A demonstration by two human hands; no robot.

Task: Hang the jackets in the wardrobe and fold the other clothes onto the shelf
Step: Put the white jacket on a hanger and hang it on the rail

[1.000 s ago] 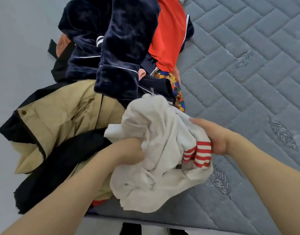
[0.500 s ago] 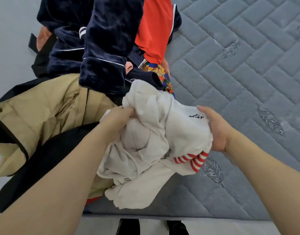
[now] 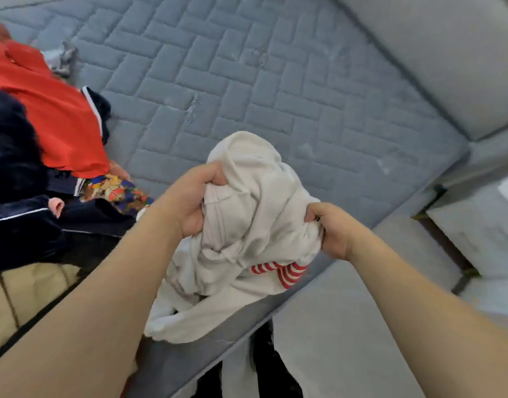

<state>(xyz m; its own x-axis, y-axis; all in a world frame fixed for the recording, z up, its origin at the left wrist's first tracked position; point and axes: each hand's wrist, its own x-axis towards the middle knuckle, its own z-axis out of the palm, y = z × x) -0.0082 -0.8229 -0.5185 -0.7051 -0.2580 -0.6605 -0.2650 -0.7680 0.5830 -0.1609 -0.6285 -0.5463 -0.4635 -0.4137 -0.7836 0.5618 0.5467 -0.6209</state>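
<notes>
A bunched white garment (image 3: pixel 247 225) with a red-and-white striped cuff (image 3: pixel 287 271) hangs over the near edge of the grey quilted mattress (image 3: pixel 247 81). My left hand (image 3: pixel 189 202) grips its upper left folds. My right hand (image 3: pixel 333 231) grips its right side. At the left lies a heap of clothes: a red garment (image 3: pixel 54 116), a dark navy velvet jacket (image 3: pixel 20 219), a colourful patterned piece (image 3: pixel 117 193) and a beige jacket (image 3: pixel 20 297) with black lining.
A grey padded headboard or wall panel (image 3: pixel 448 53) runs along the mattress's right side. Pale floor (image 3: pixel 333 326) lies below the bed edge, with my dark shoes (image 3: pixel 264 369) on it. A small grey scrap (image 3: pixel 63 57) sits on the mattress near the red garment.
Both hands lifted the white garment off the pile and carried it right, over the bare mattress. My view swung right, so the clothes heap now lies at the left edge.
</notes>
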